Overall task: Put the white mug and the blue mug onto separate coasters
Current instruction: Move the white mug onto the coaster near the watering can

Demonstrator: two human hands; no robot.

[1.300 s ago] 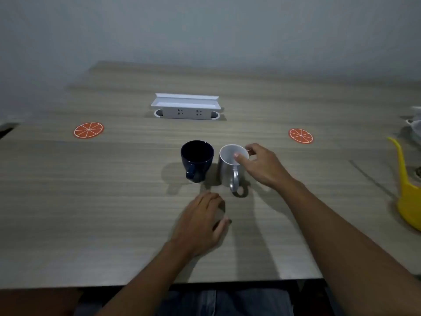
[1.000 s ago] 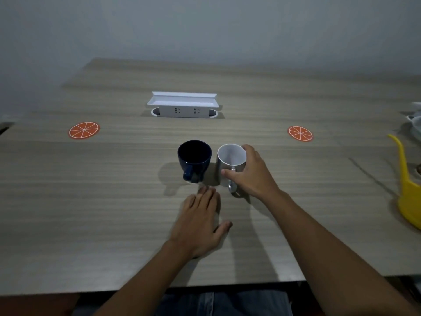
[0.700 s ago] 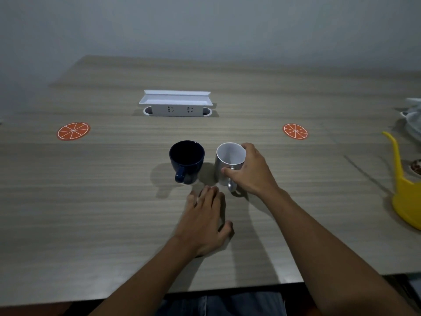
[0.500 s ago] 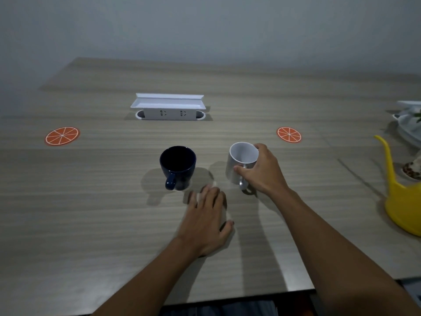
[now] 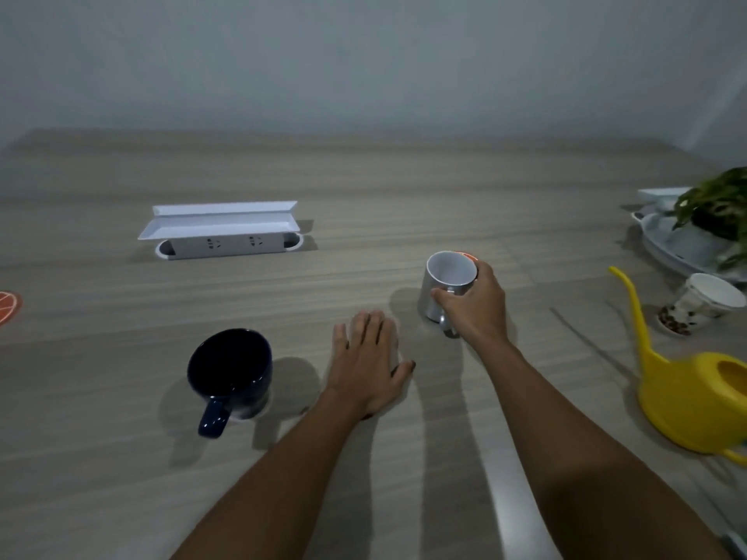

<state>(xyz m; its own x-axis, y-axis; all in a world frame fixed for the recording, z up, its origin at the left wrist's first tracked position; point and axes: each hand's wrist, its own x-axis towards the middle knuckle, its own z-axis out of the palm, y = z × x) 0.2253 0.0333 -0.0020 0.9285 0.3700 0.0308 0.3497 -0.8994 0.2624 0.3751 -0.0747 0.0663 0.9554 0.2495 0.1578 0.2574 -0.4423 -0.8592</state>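
My right hand grips the white mug by its side, held upright to the right of the table's middle. A sliver of an orange-slice coaster shows just behind the mug's rim; the rest of it is hidden. The dark blue mug stands on the table at the lower left, handle toward me. My left hand lies flat on the table between the two mugs, fingers apart, holding nothing. A second orange coaster sits at the far left edge.
A white pop-up socket box stands at the back centre. On the right are a yellow watering can, a tipped paper cup and a potted plant on a white tray.
My right hand has carried the white mug to the right, away from the blue mug, up to the right coaster. The view has swung right. My left hand stayed flat.
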